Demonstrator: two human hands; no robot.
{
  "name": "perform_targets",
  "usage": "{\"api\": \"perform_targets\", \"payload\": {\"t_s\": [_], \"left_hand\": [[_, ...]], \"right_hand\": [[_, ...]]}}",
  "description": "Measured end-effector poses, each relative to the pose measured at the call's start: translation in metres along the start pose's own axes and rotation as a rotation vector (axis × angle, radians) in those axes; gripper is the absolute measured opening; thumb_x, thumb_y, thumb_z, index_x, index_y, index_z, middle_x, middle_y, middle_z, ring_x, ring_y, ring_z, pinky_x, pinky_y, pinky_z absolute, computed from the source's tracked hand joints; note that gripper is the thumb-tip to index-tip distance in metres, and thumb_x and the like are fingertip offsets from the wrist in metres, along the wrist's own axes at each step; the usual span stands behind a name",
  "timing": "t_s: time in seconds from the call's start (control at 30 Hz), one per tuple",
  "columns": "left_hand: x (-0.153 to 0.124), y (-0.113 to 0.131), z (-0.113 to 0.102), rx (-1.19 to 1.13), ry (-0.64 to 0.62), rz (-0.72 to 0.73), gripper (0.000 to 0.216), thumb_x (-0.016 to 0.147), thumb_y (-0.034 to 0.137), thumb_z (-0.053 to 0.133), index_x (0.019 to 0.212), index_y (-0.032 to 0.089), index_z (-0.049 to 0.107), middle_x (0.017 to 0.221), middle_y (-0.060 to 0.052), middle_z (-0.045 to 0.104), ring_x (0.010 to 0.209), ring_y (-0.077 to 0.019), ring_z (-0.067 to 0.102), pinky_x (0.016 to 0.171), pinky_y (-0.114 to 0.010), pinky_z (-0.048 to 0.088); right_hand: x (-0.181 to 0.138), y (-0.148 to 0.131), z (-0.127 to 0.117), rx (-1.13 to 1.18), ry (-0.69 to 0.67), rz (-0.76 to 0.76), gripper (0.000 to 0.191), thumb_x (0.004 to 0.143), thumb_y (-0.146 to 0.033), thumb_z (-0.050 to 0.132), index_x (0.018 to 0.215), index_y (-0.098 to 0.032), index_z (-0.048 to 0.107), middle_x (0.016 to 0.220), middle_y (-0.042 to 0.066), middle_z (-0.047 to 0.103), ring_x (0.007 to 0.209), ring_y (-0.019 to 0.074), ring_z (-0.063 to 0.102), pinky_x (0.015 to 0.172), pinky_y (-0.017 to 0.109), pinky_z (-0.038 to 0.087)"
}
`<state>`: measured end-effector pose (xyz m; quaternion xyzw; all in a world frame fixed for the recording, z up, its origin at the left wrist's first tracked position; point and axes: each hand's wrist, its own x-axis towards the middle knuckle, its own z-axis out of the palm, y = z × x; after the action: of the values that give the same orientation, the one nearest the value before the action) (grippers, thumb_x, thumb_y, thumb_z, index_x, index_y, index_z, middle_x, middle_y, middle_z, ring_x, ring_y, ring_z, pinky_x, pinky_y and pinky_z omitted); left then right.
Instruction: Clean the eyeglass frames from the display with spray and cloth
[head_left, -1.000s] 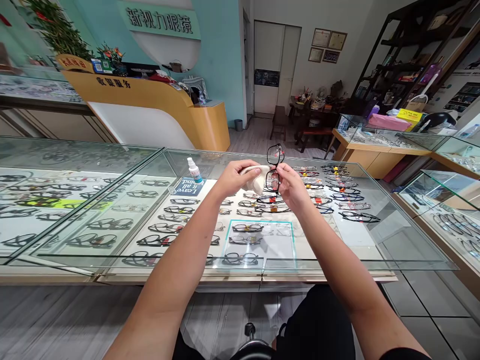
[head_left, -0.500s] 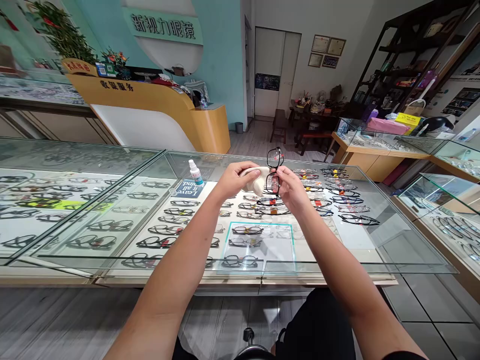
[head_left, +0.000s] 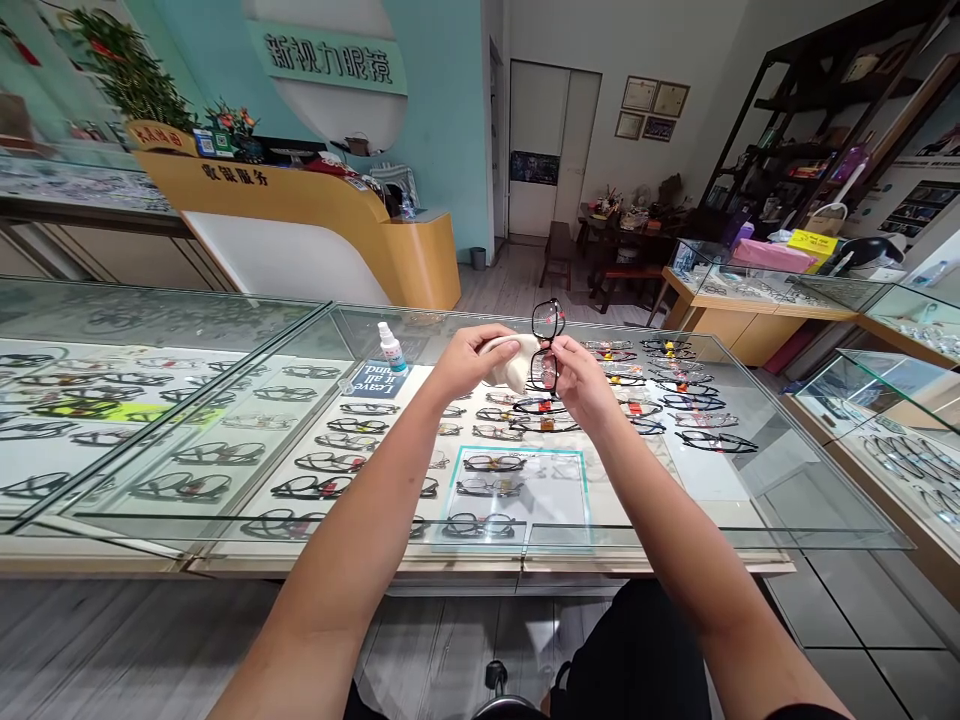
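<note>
One pair of black-framed glasses (head_left: 549, 337), clear-lensed, held on end.

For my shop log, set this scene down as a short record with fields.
left hand: holds a pale cloth
right hand: holds black glasses by the fingertips
glasses: on end, one lens above the other
cloth: beside the lower lens; contact unclear
bottle: white, upright, left of both hands, by a blue card
case: glass-topped, below the hands, with rows of frames inside
background: orange desk, dark shelves at right
</note>
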<state>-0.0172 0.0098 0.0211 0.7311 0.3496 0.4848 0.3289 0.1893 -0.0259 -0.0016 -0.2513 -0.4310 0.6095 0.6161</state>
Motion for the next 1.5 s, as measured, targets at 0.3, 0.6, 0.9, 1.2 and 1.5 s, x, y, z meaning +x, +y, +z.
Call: {"api": "perform_targets", "payload": {"t_s": [0.3,0.6,0.9,1.2,1.5], "left_hand": [[0.01,-0.02,0.0,-0.224,0.26,-0.266,0.047,0.07,0.062,0.09,0.081,0.02,0.07,0.072,0.0,0.068,0.063,-0.014,0.057,0.055,-0.025,0.044],[0.009,-0.014,0.015,-0.479,0.244,-0.389,0.041,0.075,0.041,0.088,0.089,0.022,0.054,0.084,0.002,0.069,0.074,-0.014,0.07,0.067,-0.026,0.06],[0.002,-0.013,0.029,-0.404,0.203,-0.174,0.049,0.08,0.052,0.088,0.095,0.024,0.05,0.094,0.0,0.068,0.088,-0.0171,0.068,0.078,-0.034,0.067],[0.004,-0.021,0.035,-0.367,0.138,0.033,0.051,0.08,0.053,0.092,0.088,0.023,0.051,0.086,0.0,0.066,0.082,-0.0151,0.064,0.077,-0.027,0.056],[0.002,-0.014,0.038,-0.39,0.144,-0.039,0.061,0.082,0.078,0.084,0.083,0.02,0.066,0.085,-0.002,0.066,0.074,-0.016,0.063,0.07,-0.03,0.058]], "right_hand": [[0.002,0.001,-0.004,-0.038,0.02,-0.023,0.041,0.07,-0.051,0.097,0.088,-0.026,0.07,0.105,0.0,0.072,0.08,0.014,0.056,0.06,0.025,0.046],[0.001,0.002,-0.001,-0.071,0.023,-0.03,0.044,0.066,-0.055,0.1,0.084,-0.025,0.073,0.101,0.0,0.074,0.081,0.0147,0.06,0.063,0.025,0.05],[0.005,0.01,-0.007,-0.184,0.037,-0.006,0.043,0.068,-0.059,0.098,0.084,-0.026,0.076,0.098,0.0,0.08,0.084,0.0154,0.066,0.073,0.027,0.051],[0.006,0.01,-0.008,-0.337,0.03,-0.045,0.043,0.072,-0.061,0.094,0.084,-0.025,0.074,0.091,0.0,0.077,0.085,0.0168,0.061,0.075,0.03,0.044],[0.006,0.01,-0.008,-0.429,-0.046,-0.078,0.05,0.074,-0.068,0.092,0.086,-0.024,0.072,0.086,0.001,0.072,0.082,0.0175,0.056,0.079,0.033,0.045]]}}
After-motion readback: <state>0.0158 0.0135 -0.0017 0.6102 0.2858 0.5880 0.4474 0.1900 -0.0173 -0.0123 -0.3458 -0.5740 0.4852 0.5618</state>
